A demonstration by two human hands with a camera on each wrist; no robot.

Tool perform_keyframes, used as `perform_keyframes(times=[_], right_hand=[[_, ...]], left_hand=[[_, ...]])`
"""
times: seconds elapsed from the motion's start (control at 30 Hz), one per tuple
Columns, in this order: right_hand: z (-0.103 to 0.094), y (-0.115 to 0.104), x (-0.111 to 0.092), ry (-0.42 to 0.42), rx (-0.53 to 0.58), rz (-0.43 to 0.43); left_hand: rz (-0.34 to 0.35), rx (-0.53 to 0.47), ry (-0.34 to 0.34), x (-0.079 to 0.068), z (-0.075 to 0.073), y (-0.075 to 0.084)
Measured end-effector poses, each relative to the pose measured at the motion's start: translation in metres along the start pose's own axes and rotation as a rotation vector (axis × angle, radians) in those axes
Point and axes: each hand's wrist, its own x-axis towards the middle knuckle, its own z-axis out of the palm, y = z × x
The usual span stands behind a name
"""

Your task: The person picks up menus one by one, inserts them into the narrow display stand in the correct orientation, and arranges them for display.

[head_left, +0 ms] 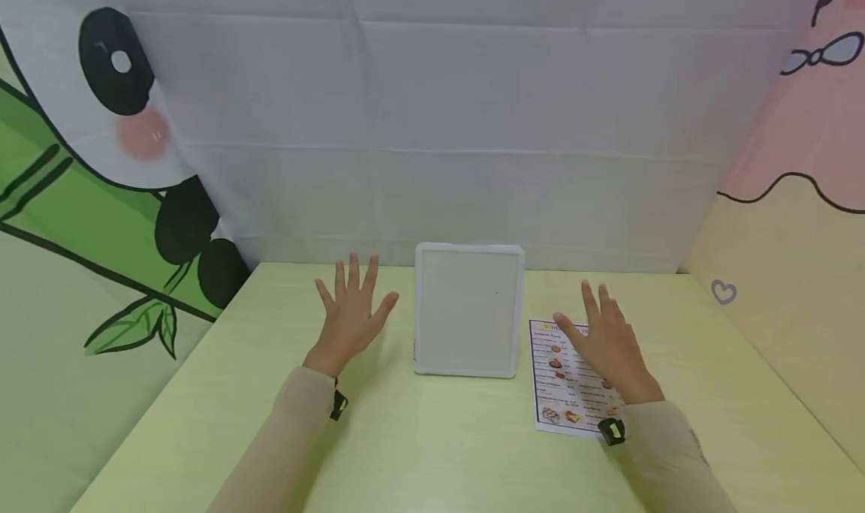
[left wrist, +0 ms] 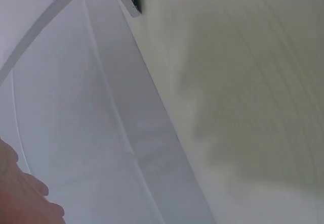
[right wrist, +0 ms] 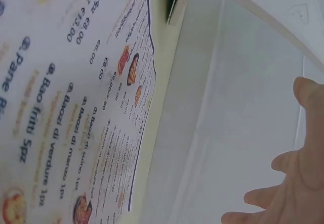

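Observation:
My left hand (head_left: 348,321) is held with its fingers spread and straight, left of a white-framed blank whiteboard (head_left: 468,314), and holds nothing. The whiteboard stands upright in the middle of the table, near the back. On its other side my right hand (head_left: 615,348) is also spread, over a printed menu sheet (head_left: 549,393), partly covering it. Food pictures and euro prices show on the menu (right wrist: 76,107) in the right wrist view. Fingers of the right hand (right wrist: 293,183) appear there at the lower right, holding nothing. The left hand (left wrist: 25,198) shows at the left wrist view's lower left corner.
The pale yellow table (head_left: 405,453) reaches back to a creased white cloth wall (head_left: 473,122). A panda-and-bamboo picture (head_left: 101,190) covers the left wall, and a pink-and-cream picture (head_left: 791,167) the right one. Dark devices (head_left: 339,405) are strapped at both wrists.

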Motion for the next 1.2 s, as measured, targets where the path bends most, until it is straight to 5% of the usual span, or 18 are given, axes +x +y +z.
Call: perform_keyframes(times=[0.37,0.57,0.93,1.2], right_hand=[[-0.011,0.008,0.001,-0.083,0.185,0.028],[-0.014,0.015,0.003,-0.107,0.302,0.039],[-0.019,0.025,0.005,-0.234,0.431,0.19],[-0.019,0.033,0.007,-0.256,0.472,0.198]], left_hand=[[0.068,-0.461,-0.054,0.02,-0.007,0.011],[0.009,-0.73,-0.116,0.025,-0.009,0.014],[0.036,-1.263,-0.208,0.037,-0.008,0.027],[-0.015,-1.436,-0.253,0.042,-0.004,0.037]])
